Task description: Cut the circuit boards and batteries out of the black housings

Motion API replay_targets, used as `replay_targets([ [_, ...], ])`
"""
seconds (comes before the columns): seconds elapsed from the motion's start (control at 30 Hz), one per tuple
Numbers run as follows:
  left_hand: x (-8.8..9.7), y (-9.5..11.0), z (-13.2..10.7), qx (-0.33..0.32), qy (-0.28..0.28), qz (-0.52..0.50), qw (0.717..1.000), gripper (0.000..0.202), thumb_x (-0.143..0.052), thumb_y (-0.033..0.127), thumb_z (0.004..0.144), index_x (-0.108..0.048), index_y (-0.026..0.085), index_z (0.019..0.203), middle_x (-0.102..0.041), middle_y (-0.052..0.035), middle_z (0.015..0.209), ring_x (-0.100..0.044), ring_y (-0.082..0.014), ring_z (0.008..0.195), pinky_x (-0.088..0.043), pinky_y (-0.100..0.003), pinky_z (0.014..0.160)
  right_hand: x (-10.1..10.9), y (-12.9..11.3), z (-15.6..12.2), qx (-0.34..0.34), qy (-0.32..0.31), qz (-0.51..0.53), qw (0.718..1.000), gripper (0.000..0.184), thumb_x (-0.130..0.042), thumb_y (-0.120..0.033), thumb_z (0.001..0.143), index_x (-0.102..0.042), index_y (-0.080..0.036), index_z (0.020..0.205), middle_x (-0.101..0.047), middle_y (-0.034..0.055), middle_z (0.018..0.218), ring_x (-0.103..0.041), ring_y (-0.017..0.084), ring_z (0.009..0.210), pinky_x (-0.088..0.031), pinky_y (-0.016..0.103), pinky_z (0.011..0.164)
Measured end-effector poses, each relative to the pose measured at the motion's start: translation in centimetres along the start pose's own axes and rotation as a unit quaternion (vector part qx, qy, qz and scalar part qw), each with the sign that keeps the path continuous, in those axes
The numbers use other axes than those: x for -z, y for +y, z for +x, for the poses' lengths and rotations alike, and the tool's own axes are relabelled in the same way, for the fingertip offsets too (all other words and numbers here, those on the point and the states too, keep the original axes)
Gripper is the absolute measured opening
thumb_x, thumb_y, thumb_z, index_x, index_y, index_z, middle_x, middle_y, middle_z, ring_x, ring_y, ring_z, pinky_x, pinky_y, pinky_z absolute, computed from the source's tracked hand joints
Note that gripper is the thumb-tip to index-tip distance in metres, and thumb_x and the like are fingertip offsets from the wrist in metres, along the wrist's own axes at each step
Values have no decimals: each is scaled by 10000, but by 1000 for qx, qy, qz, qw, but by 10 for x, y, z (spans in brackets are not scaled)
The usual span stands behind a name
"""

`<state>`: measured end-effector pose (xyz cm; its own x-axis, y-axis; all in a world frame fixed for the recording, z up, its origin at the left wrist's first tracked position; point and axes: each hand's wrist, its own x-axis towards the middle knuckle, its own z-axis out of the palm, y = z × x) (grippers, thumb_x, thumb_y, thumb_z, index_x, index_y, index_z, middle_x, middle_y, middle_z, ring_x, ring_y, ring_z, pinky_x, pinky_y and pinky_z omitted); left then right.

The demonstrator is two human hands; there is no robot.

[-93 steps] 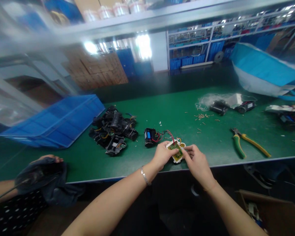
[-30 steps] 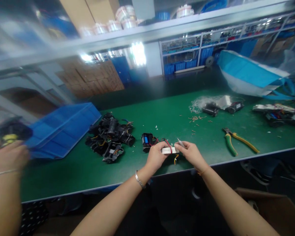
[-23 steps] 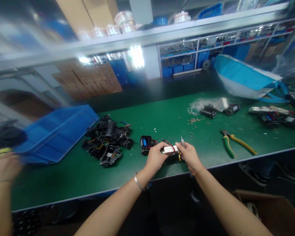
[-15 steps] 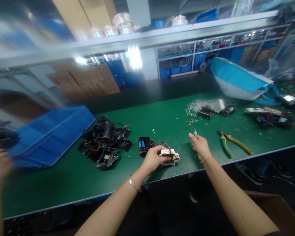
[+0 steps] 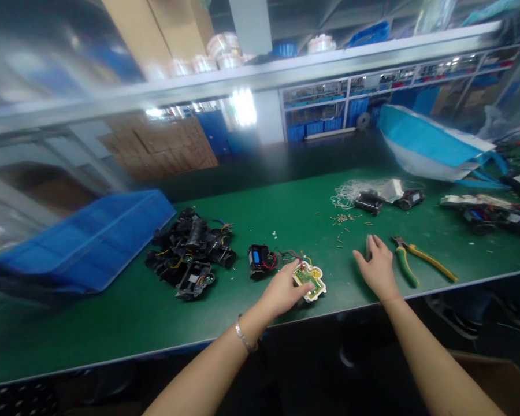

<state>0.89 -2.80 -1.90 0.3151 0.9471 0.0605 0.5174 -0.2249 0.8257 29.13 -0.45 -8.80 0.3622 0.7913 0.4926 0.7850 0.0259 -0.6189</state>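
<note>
The left hand [image 5: 285, 290] is steadying the white housing [image 5: 311, 281], board up, near the worktop's [image 5: 286, 211] front edge, its grip loose, fingertips only touching. The right hand [image 5: 378, 267] is lying flat, grip spread and empty, just beside the pliers [image 5: 412, 261]. This looks like a tool change, and taking the pliers would need only a short rightward reach.

Factory assembly workshop, green workbench [image 5: 286, 214], blue parts bin [image 5: 86, 242], pliers [image 5: 411, 260], stockroom shelving [image 5: 372, 92]

Our hands on the green table

Our left hand [image 5: 285, 293] rests its fingertips on the white housing [image 5: 312, 284] holding a circuit board. Our right hand [image 5: 378, 267] lies flat on the green table [image 5: 264, 214], just beside the pliers [image 5: 405, 266].
</note>
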Motion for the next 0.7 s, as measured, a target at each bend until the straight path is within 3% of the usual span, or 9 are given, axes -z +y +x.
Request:
replay_targets([
  [0.1,23,10,-4,-28,35,81,996,404,-649,439,751,-652,255,1111,-654,-80,1140,-585,-277,1058,-414,-403,955,-5,6,-3,60,11,-64,996,579,-499,-470,826,-528,-83,1256,-415,231,1327,-327,341,1272,-263,523,1025],
  [0.17,42,10,-4,-36,145,131,980,278,-573,391,820,-668,269,1051,-653,-62,1117,-559,-255,1077,-385,-396,977,-6,7,-4,71,12,-74,995,518,-506,-468,823,-582,-107,1186,-440,216,1300,-351,339,1249,-276,518,1009],
  [0.23,57,3,-1,-25,275,166,947,290,-577,340,818,-634,257,1090,-577,-72,1229,-462,-257,1202,-304,-409,1047,-5,6,-5,76,14,-73,994,482,-512,-474,818,-612,-123,1133,-461,200,1274,-372,333,1230,-285,506,1001],
  [0.3,65,-11,3,24,343,160,925,472,-651,350,754,-551,229,1199,-454,-109,1354,-344,-284,1305,-231,-440,1087,-3,1,-7,88,19,-69,994,460,-519,-477,815,-622,-134,1104,-472,185,1263,-385,324,1220,-291,492,1001],
  [0.33,66,-19,5,59,348,134,926,614,-691,374,712,-485,211,1267,-404,-134,1388,-310,-299,1327,-223,-452,1090,-2,-2,-8,94,22,-66,993,450,-523,-475,814,-623,-138,1096,-476,178,1262,-390,320,1216,-293,486,1002],
  [0.4,63,-33,8,124,300,43,945,888,-742,419,649,-310,165,1382,-370,-189,1402,-334,-310,1319,-260,-448,1072,1,-7,-10,109,27,-59,992,421,-531,-459,817,-624,-147,1083,-488,165,1255,-404,311,1206,-299,476,1004],
  [0.53,57,-45,12,170,188,-113,961,1093,-779,309,612,-94,113,1442,-524,-208,1271,-563,-269,1095,-391,-383,968,8,-17,-13,130,34,-38,990,345,-546,-400,822,-631,-153,1048,-533,152,1202,-450,299,1160,-325,468,996],
  [0.6,57,-44,11,166,172,-127,963,1063,-782,206,570,-167,148,1435,-615,-155,1168,-614,-253,974,-439,-371,899,13,-26,-17,132,46,-19,990,307,-548,-359,829,-629,-158,1047,-548,144,1186,-470,293,1137,-344,465,989],
  [0.7,59,-38,7,115,195,-69,972,852,-775,155,514,-454,224,1301,-701,-59,1000,-639,-252,846,-491,-383,790,21,-53,-33,153,41,40,987,245,-545,-287,845,-628,-183,1050,-573,120,1158,-502,272,1104,-377,456,982],
])
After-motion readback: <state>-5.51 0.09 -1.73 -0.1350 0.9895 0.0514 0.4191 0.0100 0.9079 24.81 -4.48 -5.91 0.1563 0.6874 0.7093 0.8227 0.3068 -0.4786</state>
